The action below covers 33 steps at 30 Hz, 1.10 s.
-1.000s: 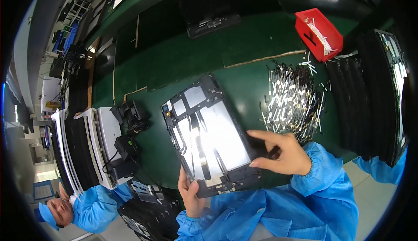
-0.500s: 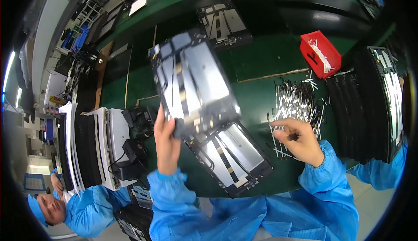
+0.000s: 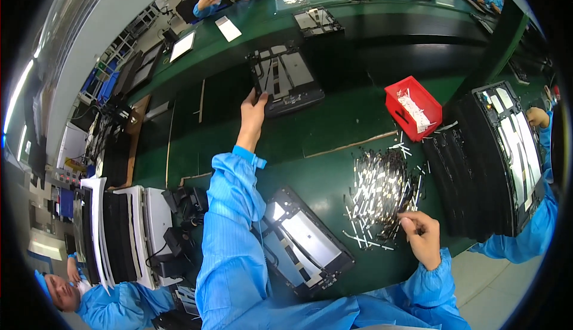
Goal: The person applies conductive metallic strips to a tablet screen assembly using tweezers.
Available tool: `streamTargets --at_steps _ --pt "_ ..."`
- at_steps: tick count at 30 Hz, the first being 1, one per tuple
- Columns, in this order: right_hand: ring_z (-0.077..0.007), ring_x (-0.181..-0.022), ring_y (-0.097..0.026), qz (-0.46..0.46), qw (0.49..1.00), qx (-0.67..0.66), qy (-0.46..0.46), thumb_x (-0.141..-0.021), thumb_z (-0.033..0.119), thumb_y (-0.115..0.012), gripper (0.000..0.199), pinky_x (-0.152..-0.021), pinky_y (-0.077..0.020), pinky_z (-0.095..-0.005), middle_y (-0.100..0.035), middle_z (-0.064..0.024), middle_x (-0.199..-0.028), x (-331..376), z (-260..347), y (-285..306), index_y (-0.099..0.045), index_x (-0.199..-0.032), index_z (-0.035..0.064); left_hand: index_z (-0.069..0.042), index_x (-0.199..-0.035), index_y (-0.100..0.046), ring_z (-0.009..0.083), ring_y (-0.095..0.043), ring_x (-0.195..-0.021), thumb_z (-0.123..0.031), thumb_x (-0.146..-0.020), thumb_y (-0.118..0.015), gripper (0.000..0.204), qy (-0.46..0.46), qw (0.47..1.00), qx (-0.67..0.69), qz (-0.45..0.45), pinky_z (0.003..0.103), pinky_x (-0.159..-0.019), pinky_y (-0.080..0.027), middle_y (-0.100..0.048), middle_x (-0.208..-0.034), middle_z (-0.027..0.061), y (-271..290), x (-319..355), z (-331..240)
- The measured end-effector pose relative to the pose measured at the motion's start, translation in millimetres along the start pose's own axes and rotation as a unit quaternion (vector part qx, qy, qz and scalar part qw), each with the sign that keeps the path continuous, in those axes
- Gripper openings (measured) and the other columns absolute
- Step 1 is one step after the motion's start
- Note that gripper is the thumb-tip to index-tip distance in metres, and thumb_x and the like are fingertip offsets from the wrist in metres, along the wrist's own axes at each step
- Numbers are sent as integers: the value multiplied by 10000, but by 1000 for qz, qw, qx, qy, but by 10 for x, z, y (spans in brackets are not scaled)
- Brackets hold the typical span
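Left hand (image 3: 253,110), fingers spread, touches a flat black panel (image 3: 285,79) far across the tabletop (image 3: 346,121); right hand (image 3: 422,234) pinches thin metal strips (image 3: 379,196) nearby.

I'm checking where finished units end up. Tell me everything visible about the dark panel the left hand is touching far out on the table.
The dark panel is a flat rectangular frame, black-rimmed, with grey and silvery plates and pale strips across its face. It lies flat on the green table, skewed to the table edge, far from the person. The left hand, arm fully stretched, touches its near left corner. Finer parts are too small to tell.

Bright overhead light; heavy fisheye bending
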State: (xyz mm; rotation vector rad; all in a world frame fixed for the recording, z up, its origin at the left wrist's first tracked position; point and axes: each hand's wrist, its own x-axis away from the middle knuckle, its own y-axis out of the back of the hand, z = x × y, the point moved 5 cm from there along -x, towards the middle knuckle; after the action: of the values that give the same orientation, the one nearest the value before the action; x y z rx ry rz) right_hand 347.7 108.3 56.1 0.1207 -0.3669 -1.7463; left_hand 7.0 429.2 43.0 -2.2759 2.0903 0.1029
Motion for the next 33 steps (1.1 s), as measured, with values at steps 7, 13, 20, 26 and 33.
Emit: streamTargets --at_steps 7,13,20,26,33 --pt "-50 -494 -388 -81 990 99 67 -854 39 -591 76 -461 -305 -229 -483 -4 -559 70 -85 151 -631 -872 -23 -17 -1243 -517 262 -622 -952 -131 -854 -560 408 -201 940 -256 -103 337 -833 -475 -637 -1020 187 66 -73 -327" --pt "-128 -540 -504 -153 971 179 42 -839 45 -607 76 -506 -398 -265 -575 -107 -658 358 -331 235 -625 -873 -20 -236 -1459 -110 300 -659 -811 -73 -820 -513 773 18 945 -323 52 374 -767 -503 -661 -883 203 -22 -367 -549" --pt "-160 -508 -504 -162 968 185 55 -827 29 -611 59 -488 -398 -282 -555 -104 -620 591 -547 72 -630 -860 -16 -328 -1440 86 398 -613 -943 -127 -781 -490 897 19 841 -540 39 452 -823 -478 -611 -1033 269 -304 -406 -832" --pt "-160 -492 -483 -177 963 184 80 -825 22 -609 51 -479 -382 -280 -535 -95 -601 579 -529 65 -631 -852 -14 -318 -1442 85 391 -614 -952 -163 -790 -496 887 15 821 -570 11 447 -834 -477 -616 -1032 258 -250 -373 -897" --pt "-147 -484 -469 -179 965 176 72 -830 32 -609 53 -471 -369 -281 -528 -89 -590 569 -519 69 -629 -849 -14 -188 -1449 -115 355 -617 -844 -111 -824 -522 750 -133 785 -593 -121 453 -764 -480 -634 -918 178 192 -200 -501"
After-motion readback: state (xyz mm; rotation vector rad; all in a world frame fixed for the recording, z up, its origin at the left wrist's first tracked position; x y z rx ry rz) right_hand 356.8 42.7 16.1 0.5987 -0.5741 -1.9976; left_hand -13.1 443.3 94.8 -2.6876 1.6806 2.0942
